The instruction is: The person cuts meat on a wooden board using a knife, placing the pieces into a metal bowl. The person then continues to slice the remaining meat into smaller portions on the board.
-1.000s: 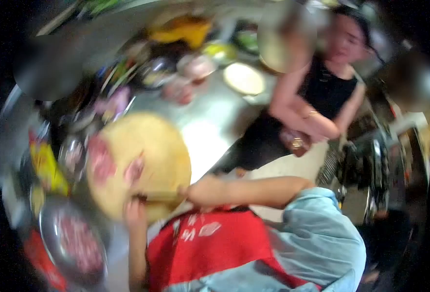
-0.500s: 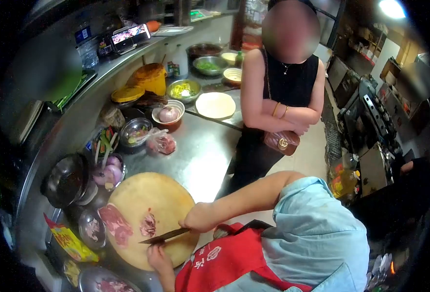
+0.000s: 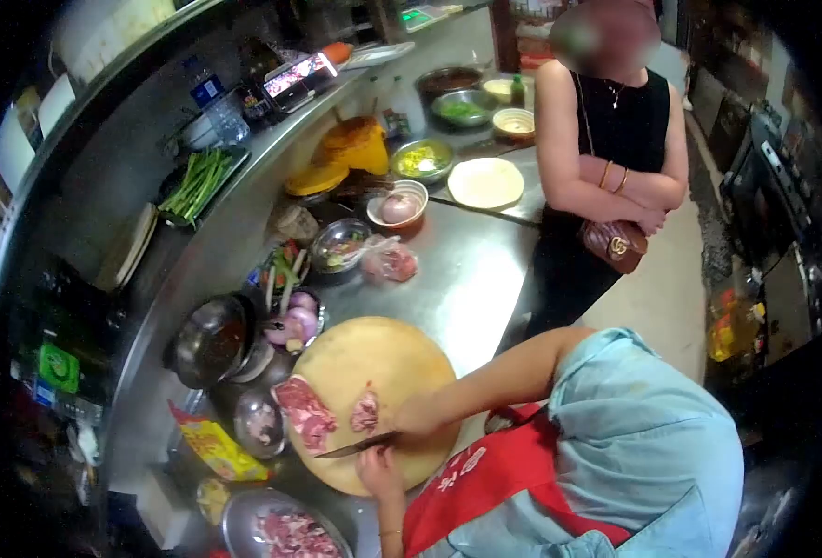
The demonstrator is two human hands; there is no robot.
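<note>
My right hand point(image 3: 417, 416) is closed round the handle of a knife point(image 3: 360, 445), its blade pointing left, low over a round cutting board point(image 3: 402, 349). Curled close to the blade's lower side are the fingers of my left hand point(image 3: 380, 472); whether they pinch a bit of meat or the blade itself is hidden. A slab of raw meat point(image 3: 305, 414) lies at the board's left edge, near the knife tip. Above the blade is a small heap of cut meat point(image 3: 364, 411). At the bottom, a metal bowl point(image 3: 234, 507) holds more cut meat.
A yellow packet point(image 3: 216, 446), a small bowl point(image 3: 260, 423), a dark metal bowl point(image 3: 211, 339) and onions point(image 3: 295, 321) crowd the board's left. Behind it lies a plastic bag of meat point(image 3: 390, 260). A person with folded arms point(image 3: 629, 186) stands across the counter corner.
My view has turned, so the scene sits further right and greens on the shelf show. Relative to the board, the knife and both hands have shifted left, closer to the meat slab.
</note>
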